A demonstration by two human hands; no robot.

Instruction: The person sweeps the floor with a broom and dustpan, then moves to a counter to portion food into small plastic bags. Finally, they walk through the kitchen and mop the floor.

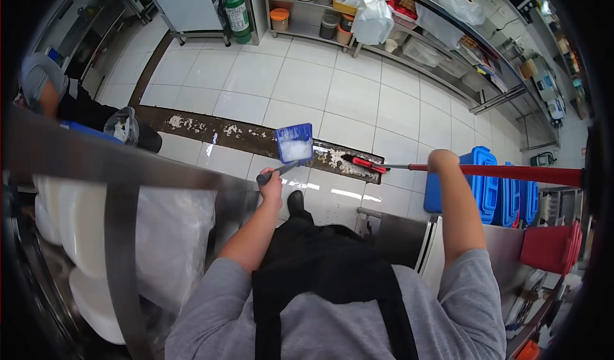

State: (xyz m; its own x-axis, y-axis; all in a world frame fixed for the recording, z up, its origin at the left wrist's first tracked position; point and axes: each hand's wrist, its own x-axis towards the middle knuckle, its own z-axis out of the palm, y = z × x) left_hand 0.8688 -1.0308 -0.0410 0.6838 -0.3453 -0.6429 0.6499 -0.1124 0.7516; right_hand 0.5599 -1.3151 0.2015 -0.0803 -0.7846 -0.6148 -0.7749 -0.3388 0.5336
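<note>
My left hand [271, 186] is closed around the dark grey handle of a blue dustpan [295, 132]. Loose white material lies in the pan, which is over a dark strip [224, 128] set in the tiled floor. With my right hand [444, 160] I grip the red pole of a long-handled broom [473, 170]. Its red and black head [364, 163] is at the right end of the strip, to the right of the dustpan. The bristles are too small to make out clearly. White residue is scattered along the strip.
Blue lidded bins [483, 184] stand at my right, near a red container [550, 247]. A metal rack [121, 245] with white tubs is close on my left. Another person [48, 88] is at far left. Shelving [422, 66] and a green extinguisher [238, 16] line the back.
</note>
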